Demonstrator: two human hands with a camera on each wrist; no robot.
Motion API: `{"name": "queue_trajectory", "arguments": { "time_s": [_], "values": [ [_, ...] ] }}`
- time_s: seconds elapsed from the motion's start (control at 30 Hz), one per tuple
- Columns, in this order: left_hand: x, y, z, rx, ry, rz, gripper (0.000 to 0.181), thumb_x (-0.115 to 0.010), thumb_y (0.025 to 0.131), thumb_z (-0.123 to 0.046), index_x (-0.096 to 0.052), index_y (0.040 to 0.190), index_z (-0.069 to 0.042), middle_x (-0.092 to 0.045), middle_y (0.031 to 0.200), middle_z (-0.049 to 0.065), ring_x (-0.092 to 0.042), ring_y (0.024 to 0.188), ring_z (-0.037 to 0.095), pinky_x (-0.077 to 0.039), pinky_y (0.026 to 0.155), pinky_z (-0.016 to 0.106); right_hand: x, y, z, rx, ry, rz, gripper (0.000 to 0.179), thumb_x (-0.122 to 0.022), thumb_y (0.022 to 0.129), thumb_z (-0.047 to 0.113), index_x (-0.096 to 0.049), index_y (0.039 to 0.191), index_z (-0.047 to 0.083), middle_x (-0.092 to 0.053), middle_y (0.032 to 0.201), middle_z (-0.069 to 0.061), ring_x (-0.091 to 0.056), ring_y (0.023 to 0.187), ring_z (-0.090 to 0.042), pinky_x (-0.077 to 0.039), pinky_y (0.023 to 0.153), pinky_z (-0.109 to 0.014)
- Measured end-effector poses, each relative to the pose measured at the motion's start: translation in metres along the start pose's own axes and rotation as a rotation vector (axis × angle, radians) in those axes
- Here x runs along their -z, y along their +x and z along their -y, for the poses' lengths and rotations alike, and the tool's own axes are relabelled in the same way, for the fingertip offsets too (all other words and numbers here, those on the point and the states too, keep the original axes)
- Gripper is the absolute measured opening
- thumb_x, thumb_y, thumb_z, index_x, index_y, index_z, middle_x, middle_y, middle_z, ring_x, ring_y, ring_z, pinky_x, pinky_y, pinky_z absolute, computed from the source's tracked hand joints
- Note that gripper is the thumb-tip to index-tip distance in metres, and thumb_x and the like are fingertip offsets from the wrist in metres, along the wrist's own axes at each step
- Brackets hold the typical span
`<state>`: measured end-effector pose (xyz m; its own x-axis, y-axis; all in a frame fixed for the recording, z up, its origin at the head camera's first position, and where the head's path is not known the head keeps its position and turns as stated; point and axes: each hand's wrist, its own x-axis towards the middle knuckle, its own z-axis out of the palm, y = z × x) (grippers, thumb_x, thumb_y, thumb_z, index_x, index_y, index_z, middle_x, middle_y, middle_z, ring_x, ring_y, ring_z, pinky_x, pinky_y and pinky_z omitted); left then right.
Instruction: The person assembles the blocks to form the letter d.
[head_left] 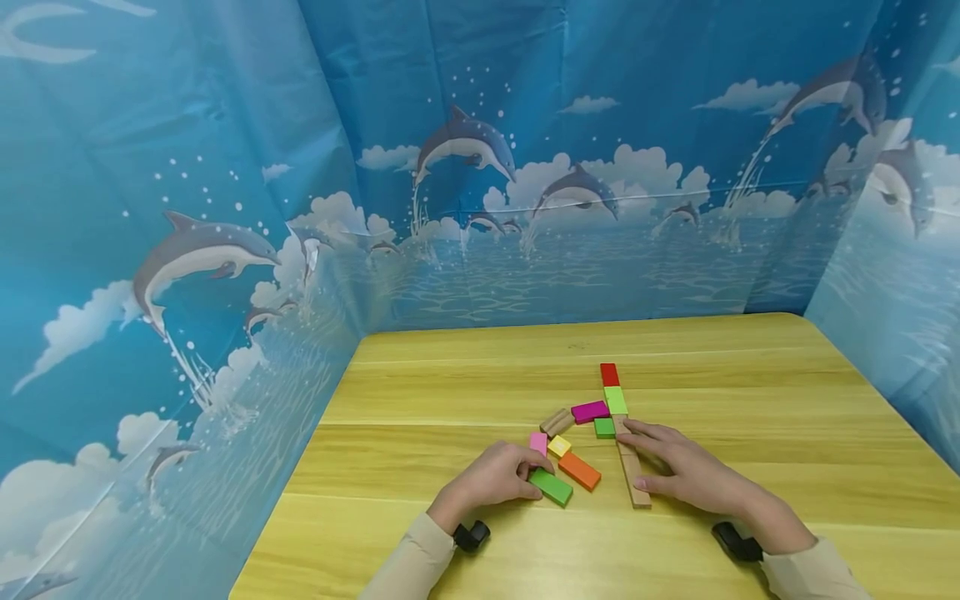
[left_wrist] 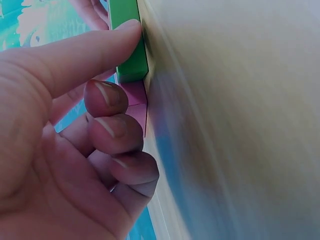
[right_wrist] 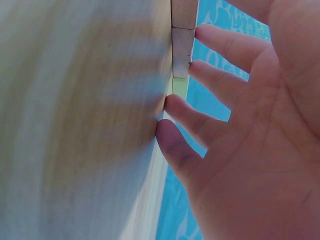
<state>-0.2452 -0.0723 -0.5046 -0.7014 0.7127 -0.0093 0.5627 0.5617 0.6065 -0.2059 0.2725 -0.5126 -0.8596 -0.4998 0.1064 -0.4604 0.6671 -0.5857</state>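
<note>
My left hand (head_left: 491, 483) pinches a green block (head_left: 553, 487) between thumb and forefinger, low over or on the table. In the left wrist view the thumb lies along the green block (left_wrist: 132, 67), and the other fingers curl in loosely. A pink block (head_left: 538, 443) is just beyond it. My right hand (head_left: 690, 471) has its fingers spread, with fingertips and thumb touching a row of plain wooden blocks (head_left: 636, 482). Those fingertips meet the side of the wooden blocks (right_wrist: 182, 45) in the right wrist view. A light green block (head_left: 616, 401) and a red block (head_left: 610, 374) extend the row.
Left of the row are a small green block (head_left: 603, 428), a magenta block (head_left: 589, 412), natural wood pieces (head_left: 557, 422), a yellow block (head_left: 559, 447) and an orange block (head_left: 580, 472). The wooden table (head_left: 420, 375) backs onto a dolphin-print curtain (head_left: 465, 283).
</note>
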Motion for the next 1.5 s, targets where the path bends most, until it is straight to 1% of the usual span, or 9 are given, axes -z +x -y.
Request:
{"name": "queue_trajectory", "arguments": {
  "time_s": [0.13,0.27,0.47,0.63,0.8,1.0,1.17,1.33,1.5],
  "values": [
    [0.001,0.0,0.001,-0.005,-0.004,0.004,0.033,-0.084,0.084,-0.018,-0.075,0.115,-0.024,-0.052,0.066,-0.011,-0.045,0.058,0.0,-0.039,0.054,0.017,-0.001,0.0,0.001,0.008,0.003,0.0,0.068,-0.066,0.095,0.047,-0.046,0.153,0.017,-0.031,0.162,-0.01,-0.029,0.144,-0.041,-0.034,0.105,-0.067],
    [0.005,-0.001,0.002,0.002,-0.061,0.006,0.038,-0.084,0.084,-0.017,-0.074,0.12,-0.023,-0.054,0.068,-0.01,-0.046,0.059,0.001,-0.04,0.055,0.017,-0.002,-0.001,0.002,0.023,0.005,0.001,0.067,-0.065,0.096,0.046,-0.046,0.153,0.015,-0.031,0.161,-0.012,-0.029,0.144,-0.044,-0.034,0.104,-0.068],
    [0.015,-0.002,0.003,0.014,-0.114,-0.064,0.039,-0.081,0.088,-0.016,-0.071,0.125,-0.019,-0.059,0.074,-0.007,-0.051,0.063,0.006,-0.044,0.056,0.021,-0.004,-0.001,0.001,0.023,0.012,0.002,0.067,-0.065,0.097,0.045,-0.046,0.153,0.015,-0.031,0.161,-0.013,-0.028,0.144,-0.044,-0.034,0.104,-0.068],
    [0.017,-0.001,0.002,0.018,-0.118,-0.154,0.036,-0.079,0.09,-0.02,-0.072,0.125,-0.02,-0.064,0.101,-0.005,-0.059,0.09,0.013,-0.052,0.077,0.026,-0.005,-0.001,0.0,-0.006,0.045,0.004,0.072,-0.066,0.096,0.046,-0.041,0.156,0.016,-0.028,0.163,-0.011,-0.026,0.145,-0.043,-0.033,0.105,-0.068],
    [0.015,0.001,0.003,0.037,-0.059,-0.195,0.037,-0.077,0.092,-0.027,-0.07,0.128,-0.024,-0.058,0.124,-0.011,-0.054,0.119,0.017,-0.047,0.099,0.036,-0.005,-0.002,0.002,-0.039,0.099,-0.024,0.072,-0.068,0.095,0.045,-0.042,0.156,0.018,-0.029,0.162,-0.013,-0.027,0.144,-0.046,-0.033,0.103,-0.07],
    [0.008,0.008,0.007,0.024,-0.032,-0.179,0.047,-0.074,0.094,-0.032,-0.063,0.138,-0.023,-0.051,0.145,-0.006,-0.043,0.137,0.018,-0.039,0.111,0.044,-0.003,0.001,0.01,-0.051,0.048,-0.146,0.059,-0.071,0.095,0.037,-0.052,0.149,0.021,-0.045,0.152,-0.011,-0.04,0.137,-0.042,-0.039,0.101,-0.067],
    [0.006,0.009,0.009,0.014,-0.04,-0.15,0.056,-0.073,0.094,-0.034,-0.057,0.145,-0.018,-0.048,0.151,0.002,-0.04,0.141,0.021,-0.034,0.115,0.045,-0.005,0.007,0.026,-0.025,0.033,-0.206,0.05,-0.072,0.095,0.029,-0.058,0.143,0.026,-0.054,0.144,-0.009,-0.049,0.131,-0.039,-0.043,0.099,-0.064],
    [0.004,0.008,0.011,-0.028,0.022,-0.127,0.062,-0.072,0.095,-0.034,-0.051,0.149,-0.014,-0.043,0.156,0.006,-0.038,0.143,0.023,-0.032,0.115,0.046,-0.013,0.014,0.04,-0.019,0.023,-0.214,0.048,-0.074,0.094,0.024,-0.061,0.139,0.027,-0.055,0.144,-0.013,-0.049,0.132,-0.04,-0.044,0.099,-0.063],
    [0.001,0.005,0.01,-0.002,0.041,-0.118,0.068,-0.071,0.095,-0.038,-0.045,0.154,-0.016,-0.036,0.16,0.004,-0.033,0.145,0.024,-0.031,0.115,0.05,-0.021,0.021,0.051,-0.03,0.016,-0.179,0.048,-0.076,0.092,0.022,-0.063,0.138,0.02,-0.059,0.14,-0.01,-0.042,0.138,-0.042,-0.045,0.101,-0.059]
  ]
}}
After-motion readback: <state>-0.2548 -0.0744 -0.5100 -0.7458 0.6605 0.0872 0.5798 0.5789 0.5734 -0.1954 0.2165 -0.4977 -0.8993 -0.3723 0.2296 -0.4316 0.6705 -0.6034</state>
